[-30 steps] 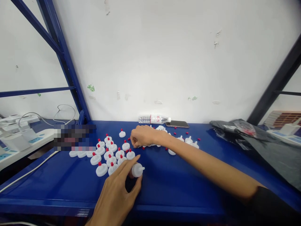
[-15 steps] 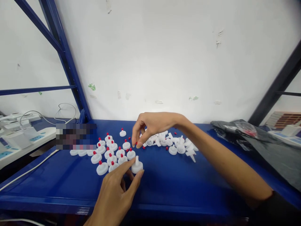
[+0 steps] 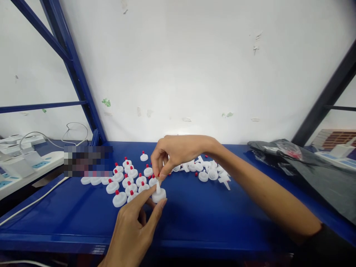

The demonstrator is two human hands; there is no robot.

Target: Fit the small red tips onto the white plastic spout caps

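Left hand [image 3: 133, 218] holds white nozzle lid [image 3: 158, 196] upright between thumb and fingers, near front of blue tabletop [image 3: 200, 218]; right hand [image 3: 178, 150] pinches closed at its tip, apparently on mostly hidden red cap [image 3: 158, 175]. Work looks partway: over dozen red-capped lids [image 3: 119, 200] stand at left; heap of uncapped lids [image 3: 203, 176] remains at right, loose red caps [image 3: 196, 174] among them.

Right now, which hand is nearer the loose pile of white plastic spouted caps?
Right. Right hand is just left of the pile; left hand is farther, lower in view, holding one white spouted cap.
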